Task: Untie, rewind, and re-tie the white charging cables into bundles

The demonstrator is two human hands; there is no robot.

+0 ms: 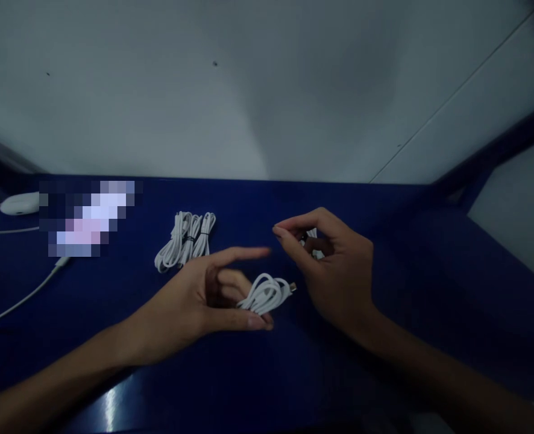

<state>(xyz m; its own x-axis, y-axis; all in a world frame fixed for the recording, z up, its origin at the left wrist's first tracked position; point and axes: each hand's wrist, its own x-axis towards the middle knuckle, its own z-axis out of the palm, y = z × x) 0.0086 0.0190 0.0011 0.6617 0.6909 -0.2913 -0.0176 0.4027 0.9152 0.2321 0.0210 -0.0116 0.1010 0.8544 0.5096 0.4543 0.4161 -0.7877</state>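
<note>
My left hand is closed around a coiled white USB cable, held between the thumb and the lower fingers. Its index finger stretches out to the right, above the coil. The cable's metal plug points right, towards my other hand. My right hand has thumb and index fingertip pressed together in a pinch; whatever lies between them is too small to make out. Through the gap in its fingers shows part of another white cable bundle; whether the hand holds it I cannot tell.
Several white cable bundles with dark ties lie on the blue table, beyond my left hand. At left is a pixelated bright-screened device with a white cord, beside a white rounded object. A pale wall rises behind.
</note>
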